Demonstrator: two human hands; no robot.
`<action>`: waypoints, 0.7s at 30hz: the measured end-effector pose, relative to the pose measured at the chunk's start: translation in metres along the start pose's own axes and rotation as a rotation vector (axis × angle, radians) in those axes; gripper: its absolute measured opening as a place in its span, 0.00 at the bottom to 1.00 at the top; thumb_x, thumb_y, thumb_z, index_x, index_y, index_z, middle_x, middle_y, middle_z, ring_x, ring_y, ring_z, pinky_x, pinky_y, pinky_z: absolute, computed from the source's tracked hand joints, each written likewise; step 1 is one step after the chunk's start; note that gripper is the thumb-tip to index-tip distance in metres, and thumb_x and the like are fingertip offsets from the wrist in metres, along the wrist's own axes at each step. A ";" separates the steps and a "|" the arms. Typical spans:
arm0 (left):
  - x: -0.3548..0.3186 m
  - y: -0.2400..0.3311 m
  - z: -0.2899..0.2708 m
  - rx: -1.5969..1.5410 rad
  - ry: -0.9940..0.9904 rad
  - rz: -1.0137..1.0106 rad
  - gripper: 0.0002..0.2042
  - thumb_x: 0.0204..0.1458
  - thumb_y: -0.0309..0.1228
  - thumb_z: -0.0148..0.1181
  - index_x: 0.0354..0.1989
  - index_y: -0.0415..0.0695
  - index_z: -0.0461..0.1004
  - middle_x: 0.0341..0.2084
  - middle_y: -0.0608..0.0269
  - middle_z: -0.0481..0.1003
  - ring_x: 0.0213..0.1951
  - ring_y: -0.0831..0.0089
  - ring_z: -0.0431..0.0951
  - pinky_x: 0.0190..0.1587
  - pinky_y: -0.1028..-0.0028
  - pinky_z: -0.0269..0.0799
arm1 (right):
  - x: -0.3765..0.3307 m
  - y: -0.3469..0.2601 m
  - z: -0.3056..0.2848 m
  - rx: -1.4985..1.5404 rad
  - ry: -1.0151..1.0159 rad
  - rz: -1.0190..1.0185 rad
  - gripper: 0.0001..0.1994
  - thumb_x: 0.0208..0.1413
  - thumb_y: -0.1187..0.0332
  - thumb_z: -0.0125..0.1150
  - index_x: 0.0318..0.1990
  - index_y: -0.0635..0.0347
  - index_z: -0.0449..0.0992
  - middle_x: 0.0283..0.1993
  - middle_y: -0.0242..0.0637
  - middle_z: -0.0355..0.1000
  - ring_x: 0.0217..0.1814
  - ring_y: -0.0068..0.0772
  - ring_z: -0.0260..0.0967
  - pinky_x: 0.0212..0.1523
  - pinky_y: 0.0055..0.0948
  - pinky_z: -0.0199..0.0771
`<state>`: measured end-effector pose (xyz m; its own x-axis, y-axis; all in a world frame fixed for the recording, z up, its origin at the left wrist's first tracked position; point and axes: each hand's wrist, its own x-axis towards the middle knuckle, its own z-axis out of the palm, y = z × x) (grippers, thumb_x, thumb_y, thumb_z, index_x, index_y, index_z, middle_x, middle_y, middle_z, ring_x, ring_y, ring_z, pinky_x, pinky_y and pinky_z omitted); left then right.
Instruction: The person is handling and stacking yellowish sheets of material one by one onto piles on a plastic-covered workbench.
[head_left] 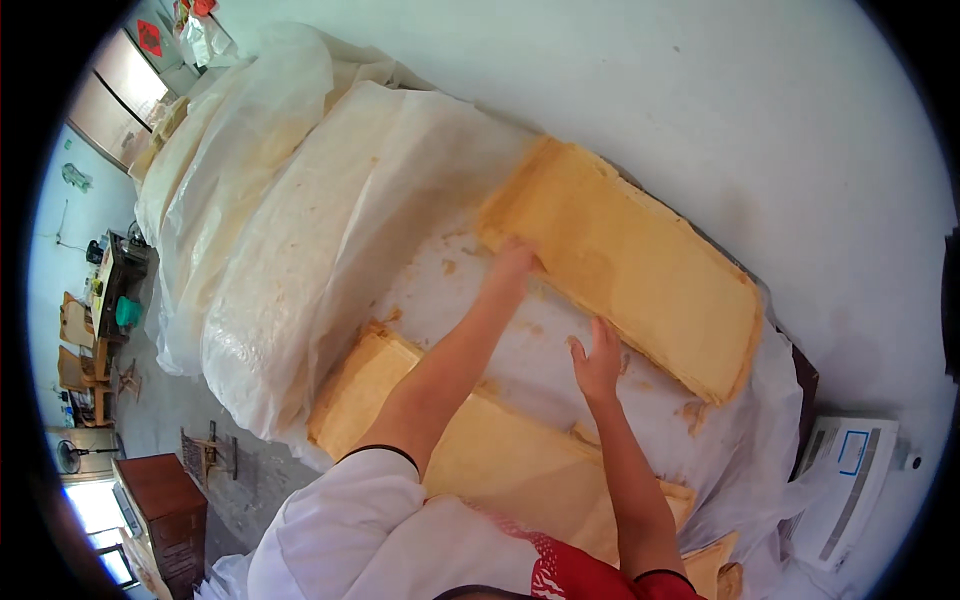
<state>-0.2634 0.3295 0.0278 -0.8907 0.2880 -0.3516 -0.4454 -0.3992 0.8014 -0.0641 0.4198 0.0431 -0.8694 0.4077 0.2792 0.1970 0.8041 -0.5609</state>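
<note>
A long stack of thin yellow-tan sheets [640, 270], resembling dried bean curd skin, lies slantwise along the wall. Its left end is blurred. My left hand [515, 256] is at the stack's near edge, toward that end; motion smears its fingers, so I cannot tell whether they grip a sheet. Lower to the right, my right hand [598, 362] stays just off the same edge, open, thumb and fingers apart, holding nothing. A second stack of similar sheets [520, 450] lies closer to me, partly covered by my left arm and shirt.
Sheet crumbs are scattered over white plastic [470, 310] between the stacks. Large mounds under translucent plastic [310, 220] occupy the left side. A white wall [720, 110] borders the far side. At the right stands a white appliance [845, 490]. A brown cabinet [165, 510] stands lower left.
</note>
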 end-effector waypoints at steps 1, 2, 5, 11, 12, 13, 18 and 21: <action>-0.009 0.000 0.003 0.032 0.025 0.048 0.10 0.44 0.26 0.53 0.36 0.40 0.68 0.25 0.66 0.70 0.27 0.76 0.69 0.29 0.78 0.65 | 0.014 -0.004 0.003 -0.072 -0.023 0.006 0.25 0.43 0.68 0.59 0.50 0.66 0.62 0.51 0.49 0.61 0.55 0.49 0.56 0.54 0.38 0.56; -0.016 -0.004 0.002 0.030 0.028 0.051 0.10 0.44 0.26 0.53 0.36 0.40 0.68 0.25 0.66 0.70 0.27 0.76 0.69 0.29 0.78 0.65 | 0.028 -0.007 0.006 -0.071 -0.025 0.003 0.25 0.43 0.68 0.59 0.50 0.66 0.62 0.51 0.49 0.61 0.55 0.49 0.56 0.54 0.38 0.56; -0.020 -0.018 -0.010 0.049 0.248 0.248 0.12 0.43 0.24 0.53 0.38 0.40 0.69 0.29 0.66 0.69 0.32 0.78 0.68 0.33 0.79 0.63 | 0.059 -0.015 0.017 -0.187 -0.108 -0.047 0.27 0.42 0.67 0.61 0.51 0.66 0.60 0.53 0.48 0.59 0.56 0.48 0.54 0.54 0.40 0.56; -0.011 -0.019 -0.022 0.186 0.293 0.123 0.14 0.43 0.23 0.51 0.41 0.41 0.68 0.41 0.56 0.63 0.44 0.65 0.65 0.48 0.71 0.60 | 0.101 -0.016 0.056 -0.295 -0.133 -0.204 0.28 0.41 0.66 0.62 0.51 0.64 0.60 0.54 0.47 0.58 0.56 0.46 0.54 0.50 0.43 0.57; -0.015 -0.018 -0.022 0.342 0.336 0.240 0.14 0.43 0.23 0.50 0.41 0.41 0.68 0.40 0.56 0.64 0.44 0.65 0.65 0.48 0.71 0.61 | 0.109 -0.022 0.059 -0.294 -0.142 -0.187 0.29 0.41 0.63 0.62 0.51 0.63 0.61 0.54 0.45 0.58 0.55 0.45 0.54 0.49 0.42 0.58; -0.017 -0.017 -0.022 0.500 0.376 0.355 0.14 0.43 0.22 0.50 0.41 0.41 0.68 0.40 0.56 0.65 0.44 0.65 0.65 0.47 0.70 0.61 | 0.115 -0.027 0.062 -0.295 -0.152 -0.169 0.29 0.41 0.61 0.62 0.50 0.63 0.61 0.54 0.44 0.58 0.55 0.45 0.55 0.48 0.42 0.58; -0.023 -0.002 -0.013 0.582 0.383 0.460 0.11 0.45 0.20 0.49 0.38 0.40 0.68 0.36 0.59 0.67 0.41 0.70 0.67 0.46 0.74 0.62 | 0.128 -0.039 0.064 -0.402 -0.179 -0.137 0.27 0.42 0.54 0.60 0.49 0.60 0.64 0.53 0.39 0.60 0.53 0.42 0.57 0.45 0.41 0.60; -0.025 0.004 -0.009 0.313 0.241 0.390 0.12 0.44 0.18 0.46 0.39 0.40 0.65 0.38 0.58 0.67 0.43 0.69 0.68 0.48 0.74 0.62 | 0.133 -0.035 0.068 -0.396 -0.151 -0.135 0.25 0.44 0.54 0.58 0.46 0.60 0.66 0.50 0.38 0.63 0.51 0.41 0.59 0.43 0.40 0.62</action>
<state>-0.2439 0.3133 0.0355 -0.9961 -0.0513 -0.0711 -0.0628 -0.1484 0.9869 -0.2176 0.4167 0.0466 -0.9500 0.2431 0.1959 0.2094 0.9616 -0.1775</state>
